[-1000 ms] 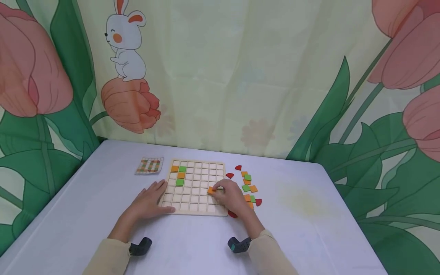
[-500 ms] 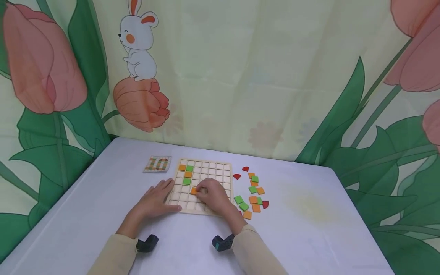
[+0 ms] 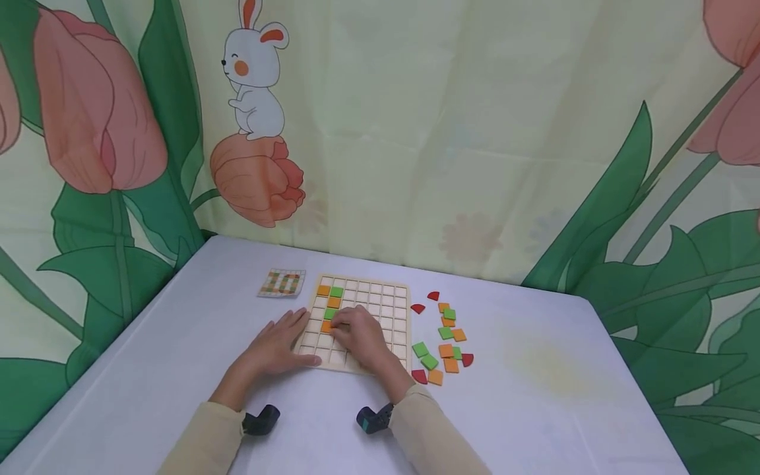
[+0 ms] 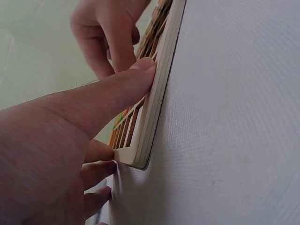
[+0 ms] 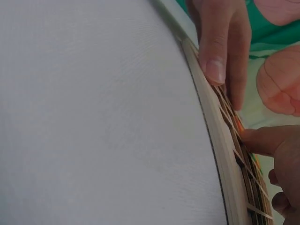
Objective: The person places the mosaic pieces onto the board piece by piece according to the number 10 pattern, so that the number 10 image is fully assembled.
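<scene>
where hands (image 3: pixel 274 348) (image 3: pixel 362 336) lie, board (image 3: pixel 386 301) is hidden

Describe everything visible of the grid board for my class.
The grid board is a flat, pale panel that looks wooden, with thin dividers forming square cells. It lies on the white table. Two orange tiles and two green tiles sit in cells toward its left side; the right hand pinches a third orange tile there. The left hand touches its left and near rims.
</scene>
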